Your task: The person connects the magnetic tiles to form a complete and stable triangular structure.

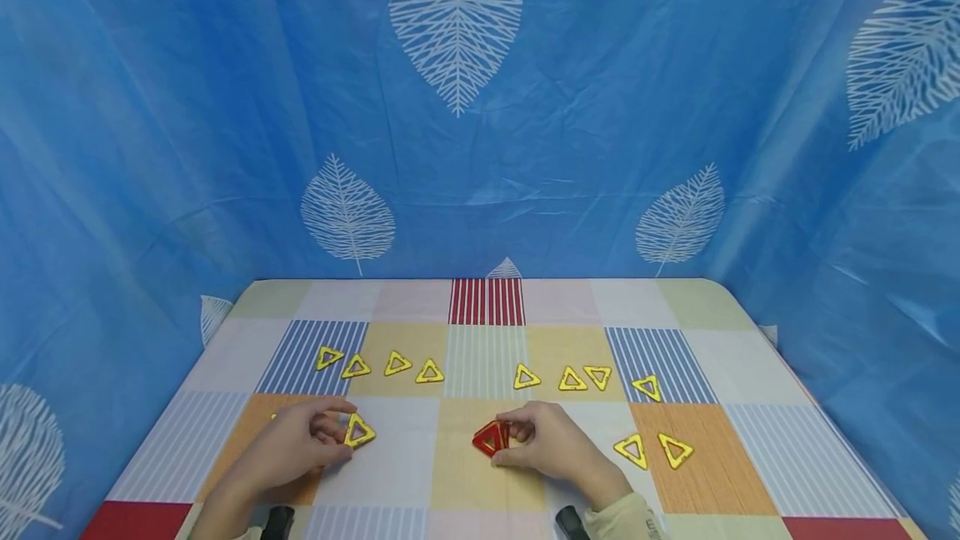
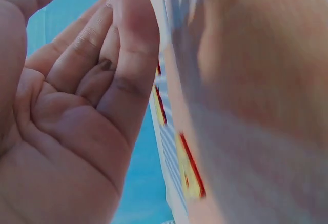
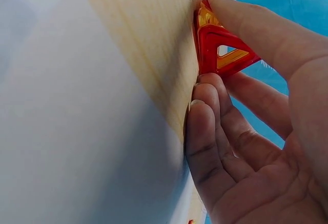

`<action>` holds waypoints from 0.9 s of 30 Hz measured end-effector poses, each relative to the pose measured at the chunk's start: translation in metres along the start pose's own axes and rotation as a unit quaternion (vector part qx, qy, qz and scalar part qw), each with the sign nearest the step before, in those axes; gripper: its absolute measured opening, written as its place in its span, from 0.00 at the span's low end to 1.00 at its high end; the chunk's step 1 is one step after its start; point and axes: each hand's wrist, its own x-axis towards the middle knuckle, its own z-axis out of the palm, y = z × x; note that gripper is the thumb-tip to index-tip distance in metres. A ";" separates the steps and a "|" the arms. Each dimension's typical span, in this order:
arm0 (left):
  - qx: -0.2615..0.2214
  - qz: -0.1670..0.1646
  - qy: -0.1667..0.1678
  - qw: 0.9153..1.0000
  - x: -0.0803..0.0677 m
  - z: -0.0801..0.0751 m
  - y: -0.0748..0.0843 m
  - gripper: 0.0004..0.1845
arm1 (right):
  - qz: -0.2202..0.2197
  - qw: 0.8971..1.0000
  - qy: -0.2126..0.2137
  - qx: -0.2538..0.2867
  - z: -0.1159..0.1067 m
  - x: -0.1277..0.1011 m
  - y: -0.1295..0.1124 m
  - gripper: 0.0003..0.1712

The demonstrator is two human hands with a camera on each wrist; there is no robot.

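Observation:
On the left, my left hand (image 1: 306, 440) pinches a yellow triangular frame tile (image 1: 360, 431) between fingers and thumb, low over the tablecloth. In the left wrist view only a thin yellow sliver shows at the fingertips of this hand (image 2: 87, 96); the rest is hidden. My right hand (image 1: 551, 440) grips red triangular frame tiles (image 1: 489, 438) near the middle of the table. The right wrist view shows the red tiles (image 3: 209, 49) tilted, more than one together, between the thumb and fingers of the right hand (image 3: 246, 147), whose other fingertips touch the cloth.
Several yellow triangular tiles lie in a loose row behind the hands, from a left one (image 1: 327, 357) to a right one (image 1: 647, 388). Two more, one yellow tile (image 1: 632, 451) and another yellow tile (image 1: 676, 450), lie right of my right hand. Blue curtains (image 1: 465, 190) surround the patchwork-covered table (image 1: 390, 473).

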 end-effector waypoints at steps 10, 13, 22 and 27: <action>-0.030 0.043 -0.069 0.996 0.014 0.025 0.015 0.28 | 0.001 1.000 -0.001 0.000 0.000 0.000 -0.001 0.31; -0.016 0.049 -0.076 0.996 0.020 0.036 0.019 0.27 | 0.002 1.000 -0.002 0.000 0.000 0.000 -0.001 0.31; 0.008 0.118 -0.130 0.984 0.033 0.059 0.035 0.23 | -0.001 1.000 0.000 -0.001 0.001 0.000 0.001 0.31; 0.030 0.130 -0.130 0.982 0.036 0.066 0.042 0.21 | 0.001 1.000 0.000 -0.004 0.001 -0.001 0.000 0.31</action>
